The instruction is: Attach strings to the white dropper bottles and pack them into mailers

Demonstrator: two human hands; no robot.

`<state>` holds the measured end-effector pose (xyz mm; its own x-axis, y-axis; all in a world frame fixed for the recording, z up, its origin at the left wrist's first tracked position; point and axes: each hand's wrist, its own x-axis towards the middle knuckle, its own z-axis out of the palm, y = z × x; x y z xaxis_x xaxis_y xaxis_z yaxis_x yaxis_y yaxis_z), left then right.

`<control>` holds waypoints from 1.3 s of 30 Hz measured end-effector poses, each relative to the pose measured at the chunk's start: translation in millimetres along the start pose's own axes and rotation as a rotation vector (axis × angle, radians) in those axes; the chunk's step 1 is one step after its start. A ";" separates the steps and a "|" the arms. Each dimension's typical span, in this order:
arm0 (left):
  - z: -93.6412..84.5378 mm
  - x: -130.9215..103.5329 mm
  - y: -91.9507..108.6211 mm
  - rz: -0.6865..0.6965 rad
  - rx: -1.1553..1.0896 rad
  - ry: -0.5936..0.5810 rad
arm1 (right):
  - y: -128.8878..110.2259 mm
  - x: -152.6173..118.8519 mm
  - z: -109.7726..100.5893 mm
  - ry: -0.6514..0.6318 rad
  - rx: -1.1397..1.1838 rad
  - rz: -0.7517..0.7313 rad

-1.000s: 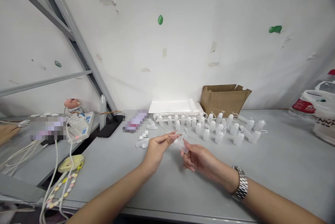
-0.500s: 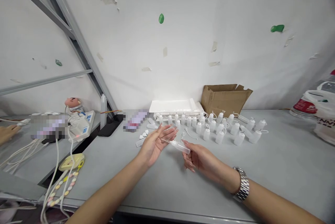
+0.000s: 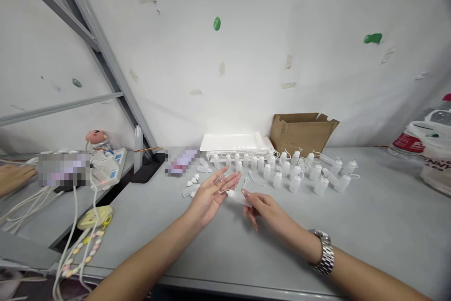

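Observation:
Between my hands is a small translucent squeeze bottle (image 3: pixel 239 197) with a thin tip, lying nearly level. My right hand (image 3: pixel 260 207) pinches it near its base. My left hand (image 3: pixel 211 197) is palm up with fingers stretched out, and the bottle's tip reaches to its palm; whether they touch I cannot tell. Just beyond, thin white strapped caps (image 3: pixel 256 180) lie on the grey table (image 3: pixel 246 254). Several small white caps (image 3: pixel 193 180) and a bottle lying on its side (image 3: pixel 188 191) are left of my left hand.
Many upright squeeze bottles (image 3: pixel 277 180) stand behind and right of my hands. Behind them are a white tray stack (image 3: pixel 232 142) and a cardboard box (image 3: pixel 303 132). To the left are a power strip (image 3: pixel 111 169), cables, and another person's hand (image 3: pixel 16 179). A bagged jug (image 3: pixel 437 150) stands far right.
My right hand and the bottle have shifted slightly left, toward my left palm. The other person's hand at the far left has moved a little right.

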<state>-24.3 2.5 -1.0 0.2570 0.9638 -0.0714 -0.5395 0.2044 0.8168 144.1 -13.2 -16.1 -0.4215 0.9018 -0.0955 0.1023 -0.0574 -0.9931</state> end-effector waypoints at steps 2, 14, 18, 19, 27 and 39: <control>0.6 0.1 -1.1 0.003 -0.012 0.008 | 1.0 -0.4 0.8 -0.005 -0.030 -0.017; -4.6 4.3 -2.7 -0.103 -0.046 0.056 | 1.2 0.5 -4.0 0.163 -0.108 -0.021; -7.5 7.0 -3.2 -0.097 -0.057 0.110 | 2.5 0.5 -2.9 0.156 -0.125 -0.007; -8.2 7.7 -3.2 -0.096 -0.055 0.123 | 2.9 0.3 -2.7 0.156 -0.127 -0.006; -12.3 8.4 -3.3 -0.111 0.033 0.168 | -0.3 -3.0 -2.0 0.148 -0.133 -0.004; -8.4 5.0 -6.5 -0.098 0.047 0.145 | -1.4 -3.8 -2.5 0.189 -0.130 -0.037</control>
<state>-26.3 7.4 -11.5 0.1867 0.9548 -0.2312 -0.4784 0.2939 0.8275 147.8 -15.5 -14.2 -0.2520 0.9672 -0.0328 0.2101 0.0216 -0.9774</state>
